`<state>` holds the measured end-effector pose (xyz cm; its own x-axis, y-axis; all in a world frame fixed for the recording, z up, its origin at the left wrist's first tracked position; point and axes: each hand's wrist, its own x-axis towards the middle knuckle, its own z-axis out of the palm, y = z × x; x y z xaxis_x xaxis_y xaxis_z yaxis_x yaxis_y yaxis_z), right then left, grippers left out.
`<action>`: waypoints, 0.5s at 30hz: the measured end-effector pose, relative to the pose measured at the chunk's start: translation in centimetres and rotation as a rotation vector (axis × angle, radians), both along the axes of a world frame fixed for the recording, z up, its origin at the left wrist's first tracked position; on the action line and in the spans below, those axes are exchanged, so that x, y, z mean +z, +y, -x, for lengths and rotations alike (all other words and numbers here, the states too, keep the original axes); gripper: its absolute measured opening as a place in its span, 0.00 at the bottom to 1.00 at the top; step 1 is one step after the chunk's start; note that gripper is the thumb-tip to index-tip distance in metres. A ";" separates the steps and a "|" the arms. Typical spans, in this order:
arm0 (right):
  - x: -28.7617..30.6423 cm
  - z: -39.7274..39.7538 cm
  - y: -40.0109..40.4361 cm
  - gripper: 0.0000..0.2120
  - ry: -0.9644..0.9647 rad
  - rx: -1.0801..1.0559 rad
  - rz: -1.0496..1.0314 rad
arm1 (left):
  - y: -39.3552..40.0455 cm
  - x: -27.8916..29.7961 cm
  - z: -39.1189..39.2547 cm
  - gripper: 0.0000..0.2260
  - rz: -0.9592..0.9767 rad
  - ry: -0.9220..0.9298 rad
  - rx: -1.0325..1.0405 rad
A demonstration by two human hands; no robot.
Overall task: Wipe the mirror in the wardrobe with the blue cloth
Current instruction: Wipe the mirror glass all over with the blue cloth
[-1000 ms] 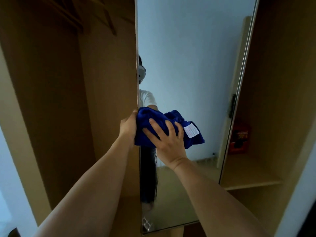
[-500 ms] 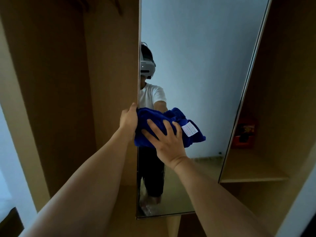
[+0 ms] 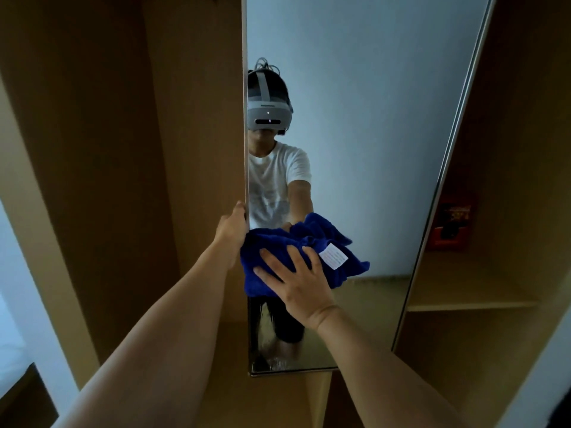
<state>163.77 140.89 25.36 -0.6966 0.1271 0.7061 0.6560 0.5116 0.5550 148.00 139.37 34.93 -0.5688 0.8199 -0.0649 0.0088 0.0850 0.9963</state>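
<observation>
Right hand (image 3: 304,282) flat on blue cloth (image 3: 278,251)

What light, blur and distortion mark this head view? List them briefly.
Head view: dim, cool light; the wardrobe interior sinks into brown shadow; wide-angle bending splays the mirror edges outward; no glare on the glass; the blue cloth and right hand pressing it look sharp, as does the left hand on the mirror's edge; the red box is murky.

Left fingers (image 3: 240,208) behind mirror (image 3: 355,118) edge
</observation>
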 end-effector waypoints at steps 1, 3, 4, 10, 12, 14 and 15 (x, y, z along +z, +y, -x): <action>-0.5 0.1 0.0 0.21 0.002 0.000 0.011 | -0.2 -1.0 0.0 0.26 0.031 0.002 -0.010; -1.5 0.2 0.0 0.20 -0.016 0.008 0.020 | -0.3 -4.0 0.1 0.25 0.081 -0.037 -0.010; -1.9 0.2 0.0 0.20 -0.030 0.013 0.013 | -0.5 -5.3 0.1 0.24 0.087 -0.069 -0.009; -4.0 0.6 0.1 0.20 -0.025 0.039 -0.024 | -0.5 -8.1 0.3 0.22 0.086 -0.105 0.005; -5.1 0.9 0.0 0.21 -0.019 0.034 -0.018 | -0.2 -8.6 0.5 0.20 0.069 -0.102 0.005; -6.2 1.2 0.0 0.22 -0.021 0.037 -0.002 | 0.3 -9.1 0.6 0.17 0.061 -0.094 0.009; -6.8 1.2 0.1 0.22 -0.021 0.040 -0.001 | 0.5 -9.4 0.6 0.16 0.050 -0.090 0.013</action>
